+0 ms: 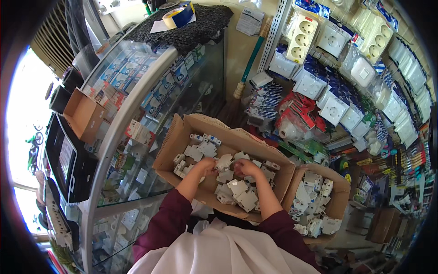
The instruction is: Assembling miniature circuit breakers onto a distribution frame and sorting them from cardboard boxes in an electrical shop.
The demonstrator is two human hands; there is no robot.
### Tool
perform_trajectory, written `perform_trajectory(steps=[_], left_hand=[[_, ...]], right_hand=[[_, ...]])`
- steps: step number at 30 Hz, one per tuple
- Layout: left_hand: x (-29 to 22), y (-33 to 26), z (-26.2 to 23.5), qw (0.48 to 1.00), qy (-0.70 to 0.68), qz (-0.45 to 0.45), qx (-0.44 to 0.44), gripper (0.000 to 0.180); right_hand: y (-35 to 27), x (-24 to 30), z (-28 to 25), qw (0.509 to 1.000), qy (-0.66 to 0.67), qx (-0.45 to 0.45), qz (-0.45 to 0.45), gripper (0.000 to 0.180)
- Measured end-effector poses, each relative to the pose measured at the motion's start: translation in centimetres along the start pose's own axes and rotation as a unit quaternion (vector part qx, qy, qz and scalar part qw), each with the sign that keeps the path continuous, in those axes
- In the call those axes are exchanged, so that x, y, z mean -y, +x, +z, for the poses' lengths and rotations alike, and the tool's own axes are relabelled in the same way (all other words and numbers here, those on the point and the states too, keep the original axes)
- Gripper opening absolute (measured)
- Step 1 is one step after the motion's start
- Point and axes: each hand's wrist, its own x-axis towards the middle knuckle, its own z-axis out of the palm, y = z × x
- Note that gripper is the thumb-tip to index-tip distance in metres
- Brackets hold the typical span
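1. Module (224,161), pale and blocky, sits between the left hand (207,166) and the right hand (246,168), inside an open cardboard box (284,180).
2. Left fingers curl beside it, seemingly touching; I cannot tell whether they grip. Right fingers are bent too, but whatever they may hold is hidden.
3. Loose pieces (246,198) lie tilted over one another nearby, so tugging a lower one could send the heap sliding. A shallow pinch could also let a piece drop.
4. A second box (341,194), just beside the right end, carries similar-looking pieces; such closeness could cause mix-ups.
5. Pale cloth (219,251) drapes near the box's near rim and might snag.
6. A glass display case (109,153) limits elbow room leftward; packaged sockets (333,109) crowd the far right, and a broom (254,59) leans beyond.
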Motion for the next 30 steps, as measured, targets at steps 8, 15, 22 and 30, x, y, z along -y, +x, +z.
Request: perform_trajectory(steps=[8,15,22,30], left_hand=[[-1.6,-2.6,0.0,0.976,-0.161,0.041,0.141,0.019],[-3.7,-11.0,-0.2,0.912,-0.274,0.208,0.223,0.028],[-2.8,-23.0,-7.9,0.848,-0.335,0.341,0.229,0.032],[3.7,-38.8,-13.9,0.822,-0.34,0.457,0.01,0.043]], right_hand=[[-3.4,3.8,2.7,0.965,-0.081,-0.013,-0.25,0.082],[-7.0,11.1,6.0,0.889,-0.198,-0.1,-0.402,0.092],[-10.8,20.7,16.2,0.763,-0.281,-0.025,-0.582,0.088],[-15.2,25.8,32.1,0.671,-0.236,0.132,-0.69,0.086]])
